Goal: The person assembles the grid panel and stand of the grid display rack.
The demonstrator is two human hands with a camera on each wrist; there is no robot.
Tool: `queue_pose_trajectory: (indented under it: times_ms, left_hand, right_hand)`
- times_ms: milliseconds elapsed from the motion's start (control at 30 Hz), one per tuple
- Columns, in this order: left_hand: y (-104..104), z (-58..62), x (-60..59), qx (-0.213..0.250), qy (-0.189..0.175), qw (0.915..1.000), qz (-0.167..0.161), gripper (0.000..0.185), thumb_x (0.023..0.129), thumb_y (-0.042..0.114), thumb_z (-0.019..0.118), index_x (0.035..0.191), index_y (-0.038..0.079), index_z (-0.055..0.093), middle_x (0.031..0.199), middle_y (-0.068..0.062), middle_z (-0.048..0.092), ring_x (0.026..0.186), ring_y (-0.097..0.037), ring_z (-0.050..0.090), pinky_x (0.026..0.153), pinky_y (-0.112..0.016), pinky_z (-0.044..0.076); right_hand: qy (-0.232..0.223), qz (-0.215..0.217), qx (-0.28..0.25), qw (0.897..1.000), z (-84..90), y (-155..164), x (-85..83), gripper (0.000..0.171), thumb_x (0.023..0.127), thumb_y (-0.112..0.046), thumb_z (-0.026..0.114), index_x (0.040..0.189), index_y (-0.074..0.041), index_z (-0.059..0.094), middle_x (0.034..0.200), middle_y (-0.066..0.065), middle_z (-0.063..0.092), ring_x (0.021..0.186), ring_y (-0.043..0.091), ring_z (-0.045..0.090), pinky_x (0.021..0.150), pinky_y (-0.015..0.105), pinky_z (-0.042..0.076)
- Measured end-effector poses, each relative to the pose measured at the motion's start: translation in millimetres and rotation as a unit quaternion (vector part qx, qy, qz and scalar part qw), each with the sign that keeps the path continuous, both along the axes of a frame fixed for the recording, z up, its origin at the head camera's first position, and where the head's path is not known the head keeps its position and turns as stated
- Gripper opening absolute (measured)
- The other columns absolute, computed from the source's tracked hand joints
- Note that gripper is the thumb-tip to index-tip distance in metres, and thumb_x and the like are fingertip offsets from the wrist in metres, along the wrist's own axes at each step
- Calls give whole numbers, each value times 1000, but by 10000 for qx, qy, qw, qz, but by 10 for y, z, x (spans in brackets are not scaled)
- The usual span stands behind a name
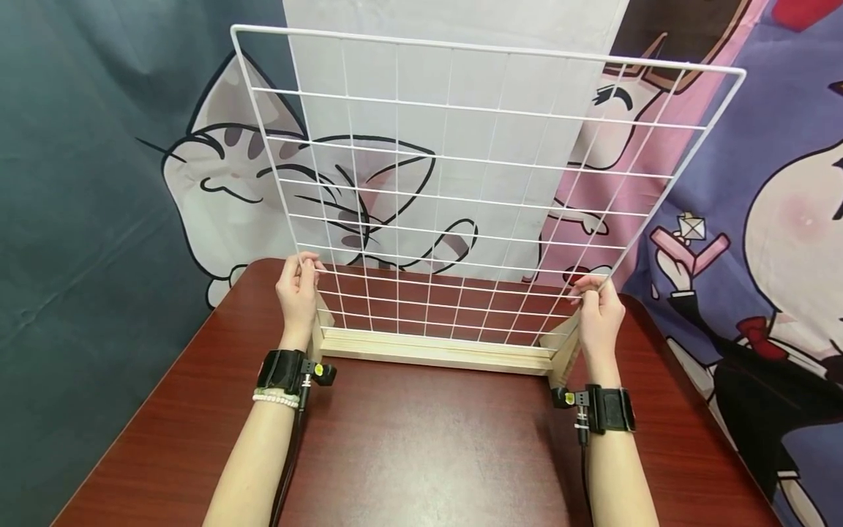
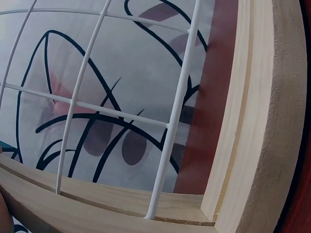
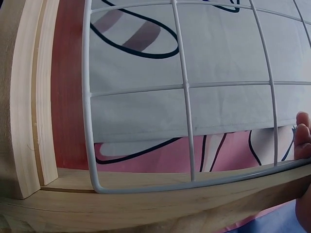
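Observation:
A white wire grid panel (image 1: 487,50) stands upright, its side edges between the two side posts of a pale wooden frame (image 1: 435,351). My left hand (image 1: 299,296) pinches the panel's left edge by the left post. Opposite it, my right hand (image 1: 601,311) grips the right edge by the right post. In the left wrist view, the panel's lower wire (image 2: 171,121) is apart from the grooved base bar (image 2: 238,116). The right wrist view shows the same gap, with a rounded panel corner at the side groove and fingertips (image 3: 303,138) at the edge wire.
The frame stands on a reddish-brown table (image 1: 435,432). Behind hangs a cloth with cartoon cats (image 1: 217,212), and a dark teal cloth (image 1: 85,183) covers the left side. Each wrist wears a black strap (image 1: 615,408) with a camera and cable.

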State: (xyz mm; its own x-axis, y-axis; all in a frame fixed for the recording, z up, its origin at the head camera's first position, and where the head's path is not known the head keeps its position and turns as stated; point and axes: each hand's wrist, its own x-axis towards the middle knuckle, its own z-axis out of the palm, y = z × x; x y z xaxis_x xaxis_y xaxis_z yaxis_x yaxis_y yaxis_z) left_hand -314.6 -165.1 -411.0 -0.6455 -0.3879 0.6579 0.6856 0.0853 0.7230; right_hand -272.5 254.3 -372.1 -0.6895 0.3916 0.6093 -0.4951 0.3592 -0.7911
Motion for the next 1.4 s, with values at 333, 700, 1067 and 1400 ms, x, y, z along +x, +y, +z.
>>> queue_pose_trajectory:
  times_ms: [333, 700, 1067, 1400]
  left_hand:
    - [-13, 0, -14, 82, 27, 9997, -209, 20, 97, -5, 44, 100, -23, 52, 76, 1, 59, 64, 2, 50, 59, -11, 40]
    - [-10, 1, 1, -6, -96, 9999, -31, 15, 91, -7, 53, 98, -21, 55, 76, 11, 59, 66, 3, 55, 61, -11, 43]
    - [-6, 9, 7, -114, -222, 9993, 276, 21, 85, -2, 59, 97, -19, 57, 78, -2, 61, 66, -2, 53, 60, -10, 42]
    - [4, 25, 53, -280, -203, 9986, 410, 21, 84, -3, 57, 97, -20, 57, 78, -5, 61, 63, 6, 50, 59, -9, 42]
  right_hand:
    - [-42, -14, -16, 10000, 0, -7, 5, 21, 85, 12, 37, 93, 19, 55, 64, -14, 59, 57, -9, 53, 55, 9, 44]
    - [-15, -103, 56, 9999, -40, 13, -6, 19, 85, 12, 38, 92, 15, 55, 65, -17, 59, 58, -10, 53, 56, 10, 44]
    - [193, -131, 309, 9992, -51, 15, -9, 18, 83, 12, 42, 93, 15, 56, 66, -19, 58, 57, -9, 49, 52, 10, 34]
    - [232, 32, 217, 9995, -51, 14, 1, 18, 84, 15, 41, 94, 20, 55, 65, -19, 59, 59, -8, 52, 54, 9, 40]
